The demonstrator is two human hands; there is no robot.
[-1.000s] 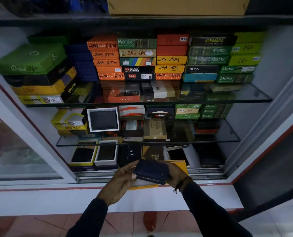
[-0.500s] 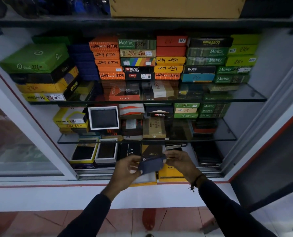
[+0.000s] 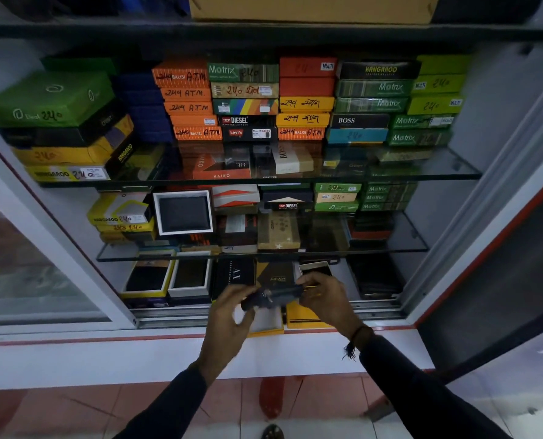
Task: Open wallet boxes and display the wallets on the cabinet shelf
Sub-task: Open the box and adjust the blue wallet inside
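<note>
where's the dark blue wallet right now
In the head view, low centre: the dark blue wallet is held between the left hand and right hand, just above the open yellow box.

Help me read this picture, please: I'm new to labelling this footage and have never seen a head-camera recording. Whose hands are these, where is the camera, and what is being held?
There is no machine here. A person wears one wide-angle camera on the head, looking forward and down, so the two dark-sleeved arms reaching in from below are that person's own.

The left hand and the right hand together hold a small dark blue zipped wallet in front of the lowest shelf of an open display cabinet. Just under the hands lies an open yellow box with a white lining, beside a closed yellow box.

The cabinet's glass shelves carry stacks of closed wallet boxes in orange, green, yellow and black, many with handwritten prices. A few already stand open with dark wallets showing, such as the white-framed box on the middle shelf.
</note>
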